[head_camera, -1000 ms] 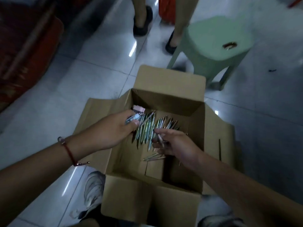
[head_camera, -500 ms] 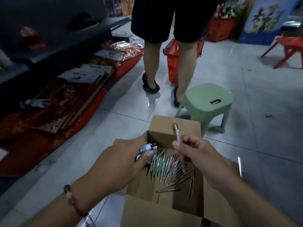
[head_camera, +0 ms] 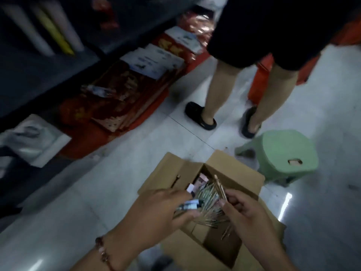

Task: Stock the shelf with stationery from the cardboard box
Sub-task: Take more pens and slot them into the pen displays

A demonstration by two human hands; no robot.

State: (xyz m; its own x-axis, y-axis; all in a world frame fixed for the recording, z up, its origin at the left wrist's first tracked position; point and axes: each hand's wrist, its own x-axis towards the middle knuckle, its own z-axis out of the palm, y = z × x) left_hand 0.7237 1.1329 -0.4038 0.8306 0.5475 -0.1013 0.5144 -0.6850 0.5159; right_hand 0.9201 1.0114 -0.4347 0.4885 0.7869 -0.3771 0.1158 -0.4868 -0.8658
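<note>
Far left, the dark shelf (head_camera: pixel 48 61) runs along the wall with pale and yellow rolls (head_camera: pixel 52 30) leaning on it, and red packaged goods (head_camera: pixel 125 98) stacked on the floor at its foot. Coming across, the left hand (head_camera: pixel 156 214), beaded bracelet (head_camera: pixel 103 253) on the wrist, is curled round a small bunch of pens (head_camera: pixel 53 205)... correction, its pens (head_camera: pixel 52 205) sit lower left of view? No: the blue-and-white pens (head_camera: pixel 190 204) poke out between thumb and fingers, right over the open cardboard box (head_camera: pixel 240 177). Inside the box lies a loose heap of pens (head_camera: pixel 207 194), with a pink packet (head_camera: pixel 201 180) in the far corner. Next, the right hand (head_camera: pixel 248 214) pinches a single tan pen (head_camera: pixel 219 185), held up at a tilt above the heap. Behind, a person's legs (head_camera: pixel 218 90) in black sandals stand on the white tiles, and just right of the box sits a green plastic stool (head_camera: pixel 283 155).
</note>
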